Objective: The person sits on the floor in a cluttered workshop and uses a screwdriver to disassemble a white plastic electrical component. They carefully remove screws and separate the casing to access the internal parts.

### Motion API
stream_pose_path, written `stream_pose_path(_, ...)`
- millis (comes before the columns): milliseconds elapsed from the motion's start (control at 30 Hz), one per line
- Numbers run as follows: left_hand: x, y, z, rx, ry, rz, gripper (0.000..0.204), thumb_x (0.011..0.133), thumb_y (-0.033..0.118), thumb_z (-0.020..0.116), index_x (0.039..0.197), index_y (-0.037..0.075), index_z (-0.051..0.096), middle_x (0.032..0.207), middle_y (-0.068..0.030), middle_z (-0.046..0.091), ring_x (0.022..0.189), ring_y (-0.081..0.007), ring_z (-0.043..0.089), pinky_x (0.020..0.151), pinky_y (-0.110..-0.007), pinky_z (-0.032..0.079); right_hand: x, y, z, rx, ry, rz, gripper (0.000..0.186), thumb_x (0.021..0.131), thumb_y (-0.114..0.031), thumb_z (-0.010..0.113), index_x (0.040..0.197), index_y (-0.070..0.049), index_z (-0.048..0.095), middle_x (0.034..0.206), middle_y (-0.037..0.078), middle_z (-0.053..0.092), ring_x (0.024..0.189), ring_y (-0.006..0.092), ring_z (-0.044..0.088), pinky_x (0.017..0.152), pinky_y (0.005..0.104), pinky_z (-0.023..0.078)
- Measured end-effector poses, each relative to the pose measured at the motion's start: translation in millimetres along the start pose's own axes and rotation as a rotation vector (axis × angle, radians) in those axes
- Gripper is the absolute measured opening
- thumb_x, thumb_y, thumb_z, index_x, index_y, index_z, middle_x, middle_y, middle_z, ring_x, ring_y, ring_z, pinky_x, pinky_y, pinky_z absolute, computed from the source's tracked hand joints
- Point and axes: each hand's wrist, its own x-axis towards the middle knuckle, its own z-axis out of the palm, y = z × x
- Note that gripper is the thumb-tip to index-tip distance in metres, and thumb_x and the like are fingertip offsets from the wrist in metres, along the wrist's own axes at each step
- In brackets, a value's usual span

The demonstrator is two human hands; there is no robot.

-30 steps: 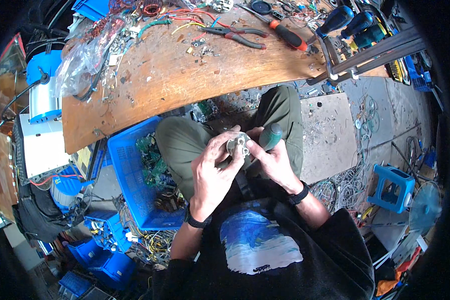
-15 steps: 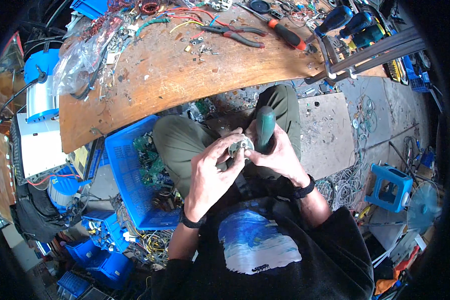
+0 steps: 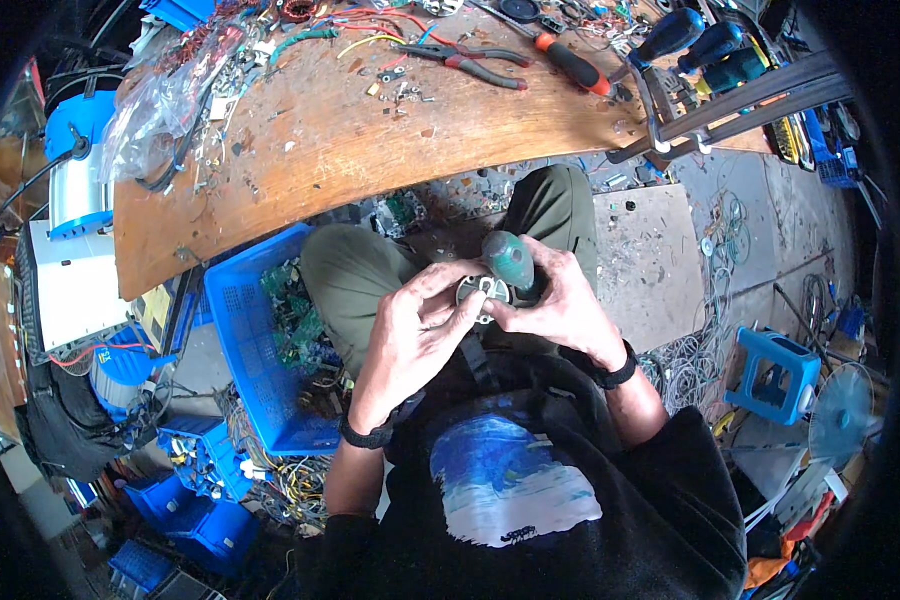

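Observation:
Over my lap, my left hand [image 3: 410, 325] is closed round the edge of a small round metal part [image 3: 483, 292] with a pale rim and openings in its face. My right hand [image 3: 567, 305] grips a screwdriver [image 3: 510, 260] by its thick green handle, whose butt end points up. The right thumb reaches to the lower edge of the metal part, close to the left thumb. The screwdriver's shaft and tip are hidden behind the handle and fingers.
A wooden workbench [image 3: 300, 160] carries pliers [image 3: 468, 65], a red-and-black screwdriver [image 3: 570, 63] and scraps. Blue-handled tools [image 3: 670, 38] stand in a rack at right. A blue basket [image 3: 232, 330] with green circuit boards stands left of my legs. A fan [image 3: 840, 412] is at far right.
The screwdriver handle has tipped, its butt end now lower and further left. The round part has turned slightly, showing more of its face. Both hands keep their hold.

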Motion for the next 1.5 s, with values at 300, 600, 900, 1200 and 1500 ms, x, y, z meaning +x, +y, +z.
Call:
stream_pose_path(300,-2,8,-6,0.019,-0.055,-0.031,0.022,0.097,0.001,0.064,0.117,-0.006,0.065,0.117,-0.0095,0.068,0.107,-0.0148,0.066,0.095,-0.029,0.056,-2,-5,3,0.097,0.008,0.047,0.047,0.074,-0.026,0.083,0.106,0.003,0.065,0.088,0.013,0.068,0.084,0.0141,0.061,0.081,0.0343,0.052)
stream_pose_path(600,-6,10,11,0.473,0.098,0.157,0.029,0.089,0.009,0.073,0.116,0.004,0.068,0.09,-0.0144,0.073,0.076,-0.0187,0.072,0.065,-0.033,0.057,-7,6,4,0.022,0.02,0.05,0.035,0.071,-0.02,0.079,0.094,0.001,0.064,0.082,0.013,0.067,0.077,0.0132,0.062,0.073,0.0337,0.052)
stream_pose_path(900,-3,3,16,0.468,0.133,0.223,0.024,0.09,0.005,0.071,0.113,-0.003,0.069,0.09,-0.0138,0.076,0.08,-0.012,0.072,0.069,-0.029,0.058,-9,14,10,-0.028,0.094,-0.009,0.034,0.071,-0.021,0.078,0.092,0.001,0.063,0.074,0.014,0.065,0.072,0.0131,0.061,0.069,0.0338,0.052)
stream_pose_path(1200,5,-14,-6,-0.112,0.087,0.041,0.021,0.1,0.001,0.059,0.119,-0.004,0.066,0.118,-0.0114,0.07,0.104,-0.0148,0.067,0.088,-0.029,0.059,-5,24,-4,0.304,0.022,0.175,0.039,0.086,-0.018,0.079,0.117,-0.001,0.064,0.101,0.002,0.067,0.094,0.0107,0.058,0.089,0.0286,0.049)
stream_pose_path(1500,2,-25,-5,-0.532,0.178,-0.044,0.028,0.102,0.007,0.052,0.127,0.0,0.063,0.124,-0.0201,0.068,0.104,-0.022,0.072,0.083,-0.033,0.064,-23,41,21,0.569,0.078,0.215,0.017,0.095,-0.019,0.073,0.093,-0.002,0.073,0.081,0.001,0.071,0.071,0.0071,0.06,0.065,0.0236,0.048)
